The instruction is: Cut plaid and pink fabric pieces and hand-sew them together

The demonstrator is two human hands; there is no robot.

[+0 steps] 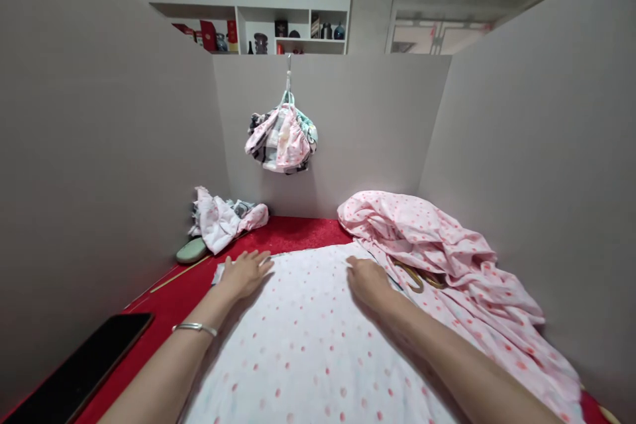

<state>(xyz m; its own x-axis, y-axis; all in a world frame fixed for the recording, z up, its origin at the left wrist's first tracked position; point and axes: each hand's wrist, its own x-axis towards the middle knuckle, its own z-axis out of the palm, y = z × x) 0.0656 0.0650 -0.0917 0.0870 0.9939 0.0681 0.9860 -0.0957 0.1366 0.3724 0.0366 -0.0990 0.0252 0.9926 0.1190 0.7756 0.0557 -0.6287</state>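
Grey panels (368, 132) stand left, right and behind the red tabletop (298, 232) in front of you, and a bundle of small printed pieces (291, 139) hangs against the back one. Your white cloth (308, 344) lies spread in the middle, dotted with reddish-pink spots, mostly smooth with faint ripples. Your left hand (246, 275) rests palm down near its far left corner, fingers extended and gripping nothing. Your right hand (368, 279) is at the far right corner, fingers partly hidden, so I cannot tell whether they pinch the fabric. Past the far edge, you have a strip of red before the back panel; on the left, a red band runs towards the black phone (89, 364). Your right side is tighter, with heaped pink dotted fabric (422, 228) near that arm.
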